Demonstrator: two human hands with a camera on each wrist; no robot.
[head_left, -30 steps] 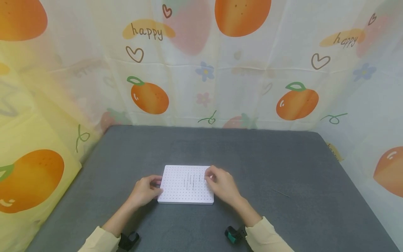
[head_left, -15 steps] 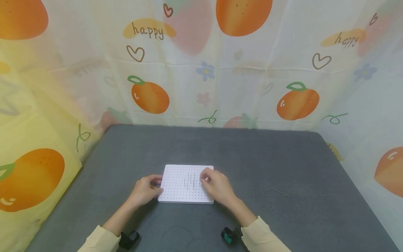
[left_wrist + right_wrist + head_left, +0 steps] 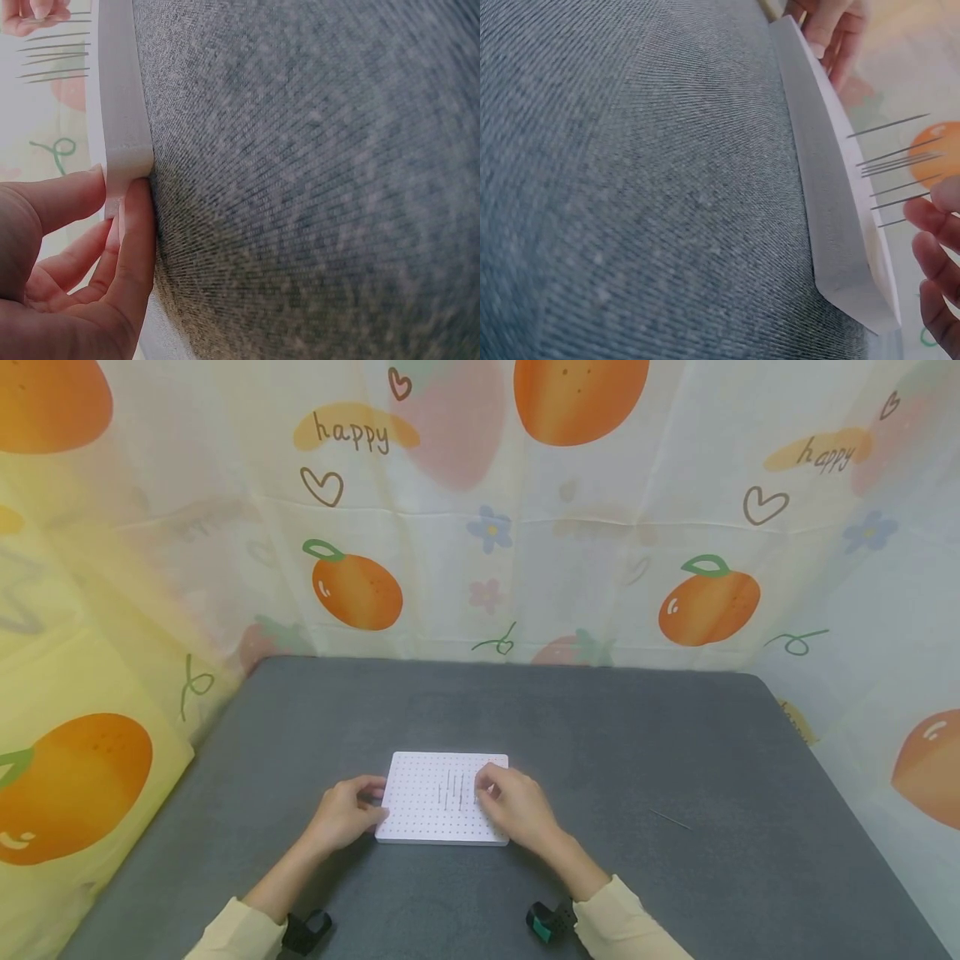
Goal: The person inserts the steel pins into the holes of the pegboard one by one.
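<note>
A white board with rows of small holes (image 3: 411,820) lies flat on the table. Several thin dark needles (image 3: 461,793) stand upright in its right half. My left hand (image 3: 345,814) grips the board's left edge; in the left wrist view, the thumb (image 3: 71,196) lies on top and the fingers against the side and underneath. Over the board's right part, my right hand (image 3: 519,806) pinches the top of one standing needle (image 3: 900,201) between thumb and index finger. The other fingers of that hand are loosely curled, clear of the board.
One loose needle (image 3: 671,819) lies on the grey cloth-covered table (image 3: 600,727), right of the board. Behind the table hangs a curtain (image 3: 450,577) printed with oranges. Each wrist wears a dark band with a camera (image 3: 551,922).
My right hand has moved left from the board's right edge to over the standing needles, then stayed almost still. The left hand keeps its grip on the board.
</note>
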